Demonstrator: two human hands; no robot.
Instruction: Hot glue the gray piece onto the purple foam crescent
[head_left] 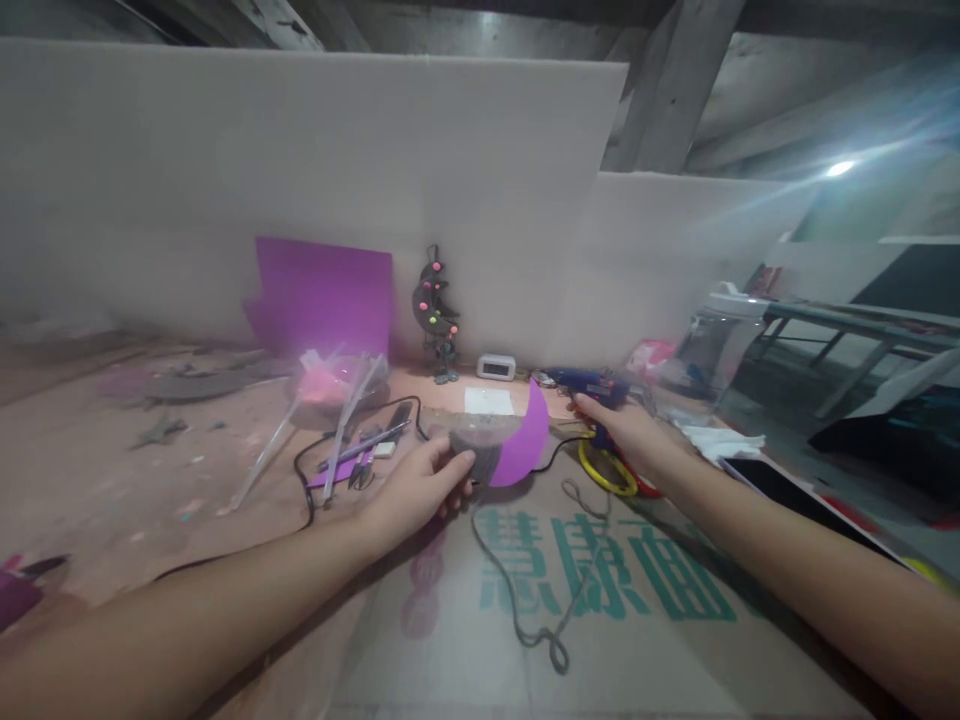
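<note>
Between the thumb and fingers of my left hand [435, 478] is a purple paper crescent [527, 442], its lower left part wrapped in grey cord. A loose tail of that grey cord [517, 590] trails down over the cardboard and ends in a small tangle. My right hand [619, 425] grips a blue hot glue gun [589, 382], its nozzle pointing left behind the crescent's tip. Just below the right hand lie yellow-handled scissors [606, 470], partly hidden by the wrist.
Cardboard with green printed characters [600, 570] covers the front. A decorated moon ornament [435, 300], white digital clock [496, 367] and purple sheet [326, 290] stand at the back. Pens and a knife [367, 450] lie left, near a black cable [300, 470]. A clear plastic jar [709, 350] stands right.
</note>
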